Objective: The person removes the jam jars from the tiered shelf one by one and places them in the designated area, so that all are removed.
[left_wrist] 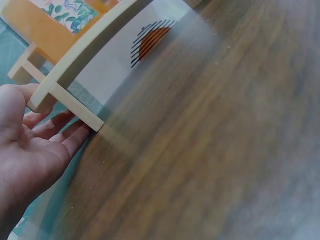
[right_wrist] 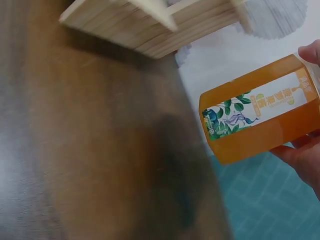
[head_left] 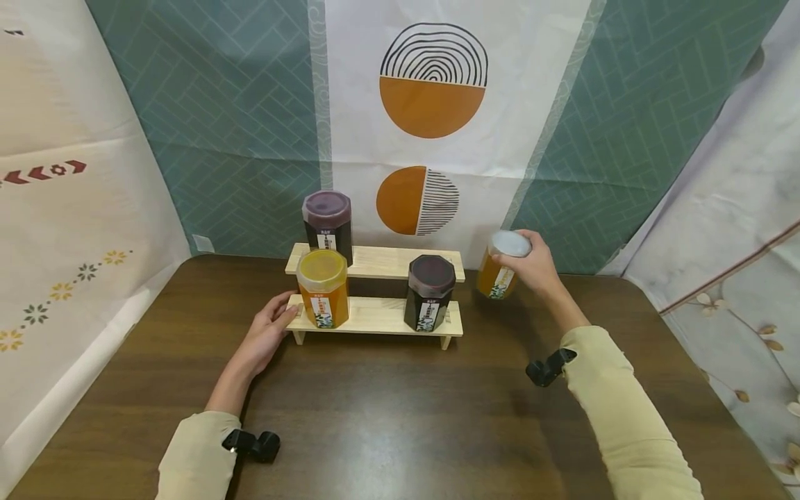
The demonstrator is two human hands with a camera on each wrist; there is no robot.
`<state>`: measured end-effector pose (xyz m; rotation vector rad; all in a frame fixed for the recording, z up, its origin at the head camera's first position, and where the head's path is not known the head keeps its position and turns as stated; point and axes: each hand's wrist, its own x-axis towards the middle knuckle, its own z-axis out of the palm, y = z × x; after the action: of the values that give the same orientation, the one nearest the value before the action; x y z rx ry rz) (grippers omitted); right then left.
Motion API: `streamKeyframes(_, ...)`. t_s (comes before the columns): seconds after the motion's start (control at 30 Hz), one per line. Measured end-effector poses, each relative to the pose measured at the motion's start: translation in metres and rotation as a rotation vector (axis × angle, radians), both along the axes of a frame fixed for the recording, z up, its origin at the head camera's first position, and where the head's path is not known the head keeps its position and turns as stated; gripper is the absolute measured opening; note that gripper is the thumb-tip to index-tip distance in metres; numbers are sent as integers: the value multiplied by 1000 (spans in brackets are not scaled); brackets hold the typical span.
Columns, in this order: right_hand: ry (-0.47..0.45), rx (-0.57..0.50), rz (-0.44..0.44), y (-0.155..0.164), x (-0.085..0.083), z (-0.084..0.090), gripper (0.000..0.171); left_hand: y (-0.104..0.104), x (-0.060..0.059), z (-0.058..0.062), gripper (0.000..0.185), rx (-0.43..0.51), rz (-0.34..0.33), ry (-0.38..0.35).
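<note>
Orange jar (right_wrist: 261,116), faceted, translucent, pale-lidded, with leaf-printed white label (right_wrist: 257,105)

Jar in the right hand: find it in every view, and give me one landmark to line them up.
Head view: the jar is right of centre, in the right hand.
Left wrist view: not in it; the other orange jar at upper left stands on the shelf.
Right wrist view: at the right side, tilted, label showing.
Shared landmark: the wooden shelf, central, upper left and top, respectively.
</note>
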<state>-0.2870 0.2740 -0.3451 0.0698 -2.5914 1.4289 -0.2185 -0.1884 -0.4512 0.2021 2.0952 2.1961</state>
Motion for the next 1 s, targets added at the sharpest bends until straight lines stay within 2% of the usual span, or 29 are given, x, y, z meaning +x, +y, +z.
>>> streamKeyframes(0.23, -85, -22, -7, 5, 9, -33, 75, 3, 2, -1, 56, 23, -10, -13)
streamKeyframes(0.33, -99, -26, -16, 6, 10, -38, 76, 3, 1, -1, 57, 26, -11, -10)
streamKeyframes(0.43, -100, -12, 5, 6, 10, -36, 80, 2, 1, -1, 58, 30, -5, -3)
streamKeyframes(0.57, -121, 96, 87, 5, 10, -21, 82, 1, 1, -1, 58, 23, 5, -3)
streamKeyframes(0.7, -98, 173, 120, -4, 9, 5, 80, -1, 2, -1, 58, 12, 7, -1)
streamKeyframes(0.83, -45, 125, 129, -29, 6, 36, 78, -2, 2, -1, 57, 0, 9, 0)
streamKeyframes(1.0, 21, 66, 225, -78, 4, 67, 73, 0, 1, 0, 58, -8, 9, -6)
